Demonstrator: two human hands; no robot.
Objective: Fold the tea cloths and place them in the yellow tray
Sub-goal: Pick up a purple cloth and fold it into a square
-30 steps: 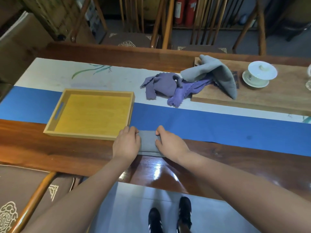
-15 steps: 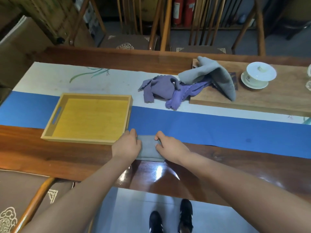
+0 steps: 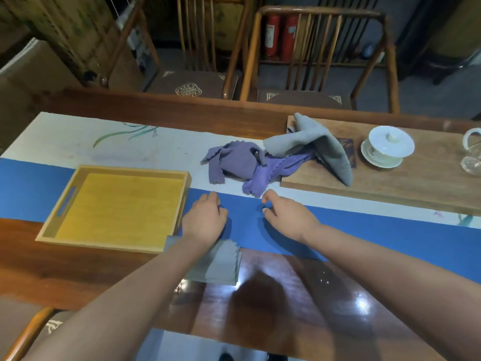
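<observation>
Folded grey tea cloth flat on the wooden table, at the near right corner of the yellow tray, partly hidden under the left forearm. Tray bare inside, straddling the blue band of the table runner. Left hand above the blue band just right of the tray, fingers curled loosely, holding nothing. Right hand beside it, apart from it, thumb and fingers bent and a little spread, also holding nothing. Just beyond both hands, crumpled purple tea cloth on the runner's white part, one end running under a rumpled grey tea cloth draped on a wooden serving board. On the same board, farther right, white lidded tea bowl on its saucer. Glass pitcher at the right edge, partly cut off.
</observation>
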